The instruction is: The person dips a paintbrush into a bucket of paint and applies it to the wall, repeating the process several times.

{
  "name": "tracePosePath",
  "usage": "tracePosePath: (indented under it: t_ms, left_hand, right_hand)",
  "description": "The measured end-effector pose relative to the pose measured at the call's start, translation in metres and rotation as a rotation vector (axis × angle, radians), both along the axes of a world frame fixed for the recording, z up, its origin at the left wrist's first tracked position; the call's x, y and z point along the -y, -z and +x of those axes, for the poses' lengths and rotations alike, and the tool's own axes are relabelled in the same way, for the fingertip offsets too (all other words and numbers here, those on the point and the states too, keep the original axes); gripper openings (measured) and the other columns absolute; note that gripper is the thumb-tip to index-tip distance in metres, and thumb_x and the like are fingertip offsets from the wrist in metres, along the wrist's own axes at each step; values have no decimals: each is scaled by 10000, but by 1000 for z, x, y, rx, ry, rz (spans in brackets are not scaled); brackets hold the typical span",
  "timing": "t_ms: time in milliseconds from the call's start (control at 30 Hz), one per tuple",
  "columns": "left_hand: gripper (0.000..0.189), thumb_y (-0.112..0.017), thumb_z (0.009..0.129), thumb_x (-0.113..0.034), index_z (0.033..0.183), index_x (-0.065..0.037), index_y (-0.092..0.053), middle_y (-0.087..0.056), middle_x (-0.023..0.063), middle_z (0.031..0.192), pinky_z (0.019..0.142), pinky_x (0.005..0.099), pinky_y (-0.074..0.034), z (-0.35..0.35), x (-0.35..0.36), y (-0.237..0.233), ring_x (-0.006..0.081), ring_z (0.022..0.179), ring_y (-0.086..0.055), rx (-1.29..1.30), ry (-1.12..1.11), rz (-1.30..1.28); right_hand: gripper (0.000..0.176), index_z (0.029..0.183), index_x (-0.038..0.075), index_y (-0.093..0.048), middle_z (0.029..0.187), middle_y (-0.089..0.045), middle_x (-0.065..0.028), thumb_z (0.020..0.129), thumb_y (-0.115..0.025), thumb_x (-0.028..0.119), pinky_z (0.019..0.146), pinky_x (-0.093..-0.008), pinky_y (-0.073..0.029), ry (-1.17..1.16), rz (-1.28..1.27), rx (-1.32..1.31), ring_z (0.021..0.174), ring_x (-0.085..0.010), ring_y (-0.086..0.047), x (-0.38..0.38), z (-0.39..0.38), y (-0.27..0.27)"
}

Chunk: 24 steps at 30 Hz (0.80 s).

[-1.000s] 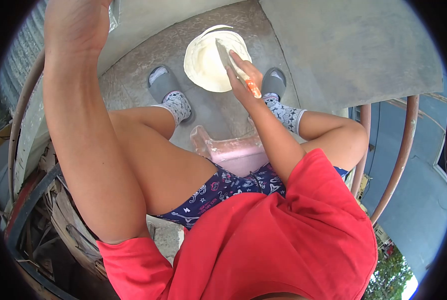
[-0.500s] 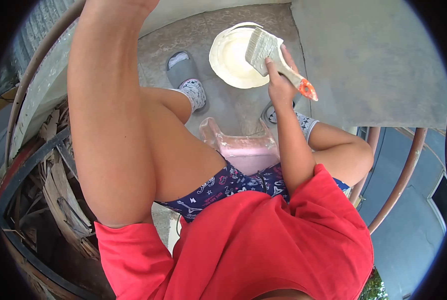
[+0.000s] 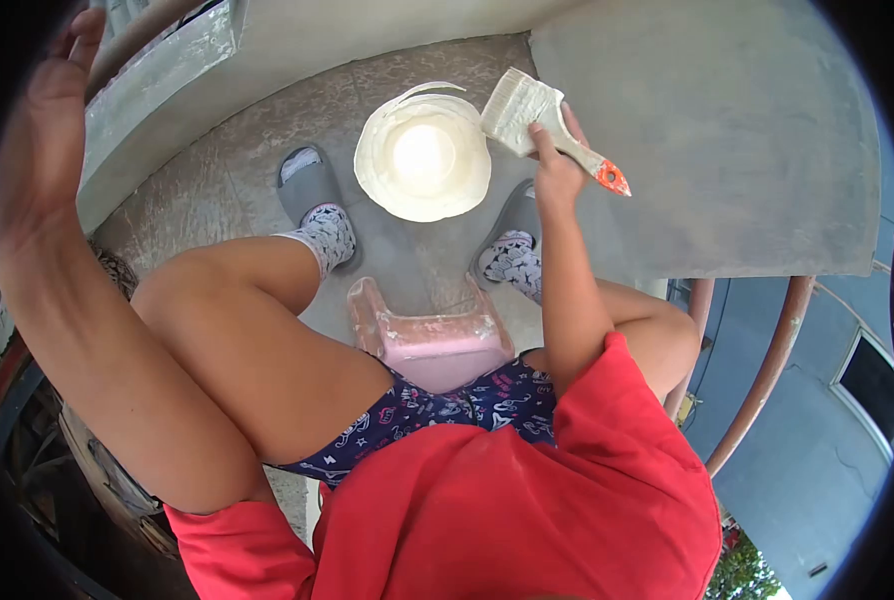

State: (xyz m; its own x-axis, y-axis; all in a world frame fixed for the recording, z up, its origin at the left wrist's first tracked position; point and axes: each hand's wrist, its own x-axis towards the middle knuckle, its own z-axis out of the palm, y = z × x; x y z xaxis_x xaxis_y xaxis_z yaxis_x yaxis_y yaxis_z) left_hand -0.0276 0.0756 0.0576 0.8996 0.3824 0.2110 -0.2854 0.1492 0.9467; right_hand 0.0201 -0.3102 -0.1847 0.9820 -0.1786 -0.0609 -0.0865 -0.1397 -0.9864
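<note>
My right hand [image 3: 559, 172] grips a wide paintbrush [image 3: 527, 112] by its pale handle, which has a red tip. Its bristles are coated white and point up and left, just beside the rim of a white bucket [image 3: 375, 185]. Pale liquid, apparently paint, shows inside the bucket, which stands on the floor between my feet. My left hand [image 3: 55, 120] is raised at the far left, close to the brown railing [image 3: 152, 38]. Its fingers show in part, loosely apart, and nothing is visible in them.
I sit on a low pink plastic stool [image 3: 447, 360]. Grey slippers [image 3: 312, 190] are on my feet. A grey wall panel [image 3: 707, 150] stands at the right, close to the brush. A low pale wall [image 3: 307, 50] curves along the back. Brown rails [image 3: 767, 375] rise on the right.
My left hand has come into view at the upper left as the arm swung outward. The view has shifted; the brush now sits to the right of the bucket rather than overlapping its rim.
</note>
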Motion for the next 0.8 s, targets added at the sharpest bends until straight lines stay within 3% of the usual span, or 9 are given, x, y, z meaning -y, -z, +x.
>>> tracePosePath:
  t_ms: [67, 100, 133, 300, 433, 500, 600, 733, 800]
  left_hand:
    - [128, -560, 911, -206, 860, -89, -560, -553, -3, 678, 652, 300, -512, -19, -10, -8, 133, 594, -569, 80, 41, -199]
    - [116, -562, 903, -180, 843, -81, -559, -551, 4, 645, 644, 300, -511, -28, 3, -8, 153, 560, -566, -6, -394, -153]
    - [103, -563, 898, -159, 841, -74, -555, -555, 9, 649, 651, 305, -504, -38, -29, -6, 159, 588, -577, 80, -7, -271]
    - [69, -589, 830, -75, 768, -64, -562, -535, 26, 630, 646, 306, -459, -73, -30, -27, 183, 602, -519, 119, -426, -193]
    - [72, -584, 830, -70, 763, -67, -558, -522, 21, 633, 660, 310, -457, -69, -28, -32, 182, 600, -509, 94, -487, -99]
    - [50, -587, 828, -59, 797, -69, -549, -514, 16, 647, 664, 305, -455, -62, -25, -30, 175, 593, -496, 83, -459, -67]
    - [78, -598, 826, -42, 841, -76, -529, -487, 10, 635, 666, 306, -450, -53, -22, -32, 157, 575, -462, 117, -474, -101]
    - [79, -591, 825, -29, 812, -70, -525, -480, 12, 621, 671, 306, -454, -54, -25, -26, 149, 580, -459, 107, -493, -158]
    - [77, -590, 821, -26, 802, -70, -530, -488, 16, 634, 673, 308, -455, -69, -29, -24, 151, 592, -463, 104, -540, -150]
  right_hand:
    - [536, 1302, -51, -518, 1150, -640, -169, 813, -693, 80, 841, -307, -523, -21, -225, 120, 989, -198, -644, 15, 43, 5]
    - [516, 1272, -58, -546, 1121, -657, -160, 795, -700, 65, 847, -309, -517, -45, -374, 203, 976, -192, -649, 22, 65, 12]
    - [497, 1258, -29, -572, 1112, -666, -156, 789, -703, 73, 859, -312, -511, -74, -444, 214, 977, -194, -653, 31, 88, 27]
    - [450, 1232, 106, -633, 980, -703, -155, 795, -694, 193, 821, -346, -513, -192, -869, 189, 897, -257, -687, 50, 178, 95]
    - [429, 1216, 181, -648, 908, -692, -167, 789, -667, 221, 764, -384, -525, -275, -1125, 236, 830, -335, -677, 50, 228, 138]
    - [366, 1171, 186, -671, 818, -673, -169, 811, -603, 168, 707, -454, -527, -254, -1341, 275, 781, -370, -660, 52, 233, 123]
    - [354, 1171, 209, -666, 775, -667, -142, 824, -597, 200, 676, -468, -527, -217, -1296, 392, 730, -370, -655, 48, 215, 92]
    - [382, 1212, 225, -639, 761, -659, -142, 832, -600, 233, 677, -459, -534, -300, -1101, 390, 722, -366, -655, 61, 206, 128]
    - [415, 1243, 213, -617, 744, -649, -137, 829, -615, 245, 666, -442, -540, -542, -1423, 338, 713, -348, -660, 62, 219, 149]
